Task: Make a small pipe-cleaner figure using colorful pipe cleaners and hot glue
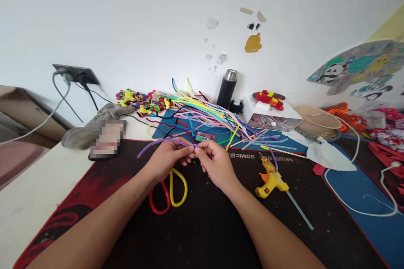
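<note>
"Over the black desk mat [195, 235], where is the purple pipe cleaner [151, 142]?"

"Between the person's hands, arching out past the left hand [172, 155]. Thumb and fingers of that hand are closed on it, and the right hand [217, 162] pinches it close by. Something small and yellow beneath the fingertips is too hidden to name."

"How would it handle?"

"Very light, probably: soft outside, with a bendable core. It should grip well rather than slip, though hard squeezing might crease it. The best hold seems close to the bend, thumb against forefinger, leaving the long tail free."

"What lies nearby?"

"Red and yellow loops [186, 189], apparently scissor handles, just below the left hand; a yellow glue gun [274, 181] to the right; loose pipe cleaners [208, 111] beyond."

"Any writing?"

"The mat reads 'SOMIC' and 'NEWMEN'. Print on the small pink-and-green packet [205, 136] is too small to read."
</note>
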The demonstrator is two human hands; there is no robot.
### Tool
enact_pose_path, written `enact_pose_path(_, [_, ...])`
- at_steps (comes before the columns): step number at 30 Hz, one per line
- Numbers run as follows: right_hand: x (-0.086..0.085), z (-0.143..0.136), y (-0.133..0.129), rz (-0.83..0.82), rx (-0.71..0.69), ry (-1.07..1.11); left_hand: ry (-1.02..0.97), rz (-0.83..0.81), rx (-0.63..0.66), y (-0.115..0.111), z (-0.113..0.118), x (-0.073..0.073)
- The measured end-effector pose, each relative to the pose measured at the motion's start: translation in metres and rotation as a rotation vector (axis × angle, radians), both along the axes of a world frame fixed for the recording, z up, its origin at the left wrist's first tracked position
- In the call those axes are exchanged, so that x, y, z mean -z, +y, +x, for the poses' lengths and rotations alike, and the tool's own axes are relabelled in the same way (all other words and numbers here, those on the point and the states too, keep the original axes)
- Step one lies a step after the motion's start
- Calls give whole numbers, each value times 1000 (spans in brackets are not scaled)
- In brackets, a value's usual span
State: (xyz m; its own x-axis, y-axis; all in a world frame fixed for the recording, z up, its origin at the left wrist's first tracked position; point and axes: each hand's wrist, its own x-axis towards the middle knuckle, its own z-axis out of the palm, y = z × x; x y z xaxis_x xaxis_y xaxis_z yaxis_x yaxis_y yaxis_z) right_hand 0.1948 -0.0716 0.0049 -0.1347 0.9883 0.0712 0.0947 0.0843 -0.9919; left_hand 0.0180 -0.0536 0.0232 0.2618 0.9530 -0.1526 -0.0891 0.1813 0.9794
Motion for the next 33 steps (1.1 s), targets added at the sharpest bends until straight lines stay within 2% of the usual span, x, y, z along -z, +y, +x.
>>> enact_pose_path(10, [0,2,1,18,-6,-54,9,31,22,0,-1,9])
enact_pose_path(17, [0,3,0,22,1,-142,226,176,17,3,-7,6])
enact_pose_path(24, [6,6,1,111,-37,-288,375,195,68,5,-16,5])
enact_pose_path(30, [6,6,0,188,-59,-446,583,452,97,2,-18,-2])
enact_pose_path(33, [6,6,0,184,-50,-455,606,470,106,0,-16,-6])
